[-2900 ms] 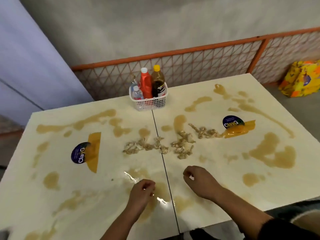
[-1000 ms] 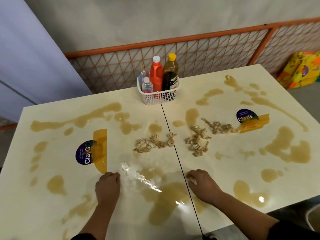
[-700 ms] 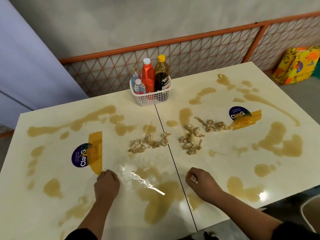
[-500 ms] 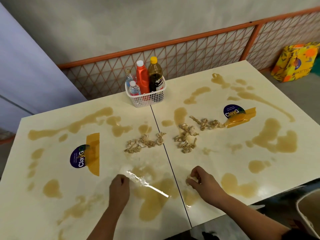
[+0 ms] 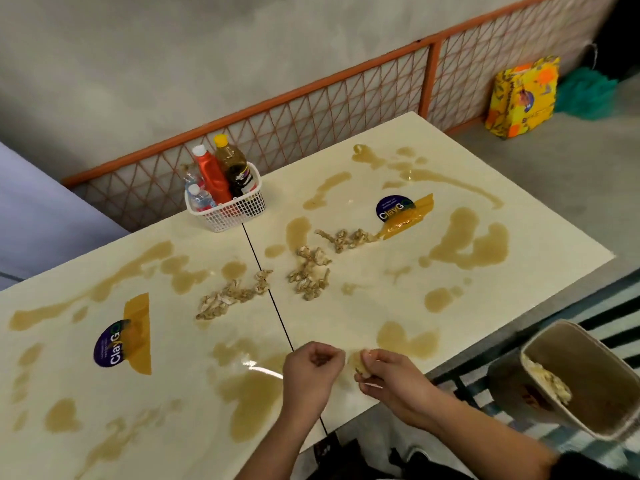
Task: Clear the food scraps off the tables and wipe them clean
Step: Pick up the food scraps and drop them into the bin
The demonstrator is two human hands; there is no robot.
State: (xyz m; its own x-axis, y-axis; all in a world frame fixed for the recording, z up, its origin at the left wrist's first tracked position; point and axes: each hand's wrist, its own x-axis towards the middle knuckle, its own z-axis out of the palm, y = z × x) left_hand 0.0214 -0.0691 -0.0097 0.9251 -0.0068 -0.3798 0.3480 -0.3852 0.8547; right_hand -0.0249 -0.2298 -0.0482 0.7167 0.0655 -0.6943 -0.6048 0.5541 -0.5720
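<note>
From the head camera, the left hand [image 5: 313, 374] hovered over the seam between the two cream tables [image 5: 374, 306] with its fingers curled into a loose fist, and just beside it the right hand [image 5: 391, 382] pinched a pale clump of scraps [image 5: 362, 364] above the near edge. More food scraps [image 5: 308, 273] lay in ragged piles mid-table on both sides of the seam, among brown spills [image 5: 467, 244]. A white basket [image 5: 228, 211] of sauce bottles stood at the far edge, and a beige bin [image 5: 609, 393] holding scraps sat below the right table's corner.
</note>
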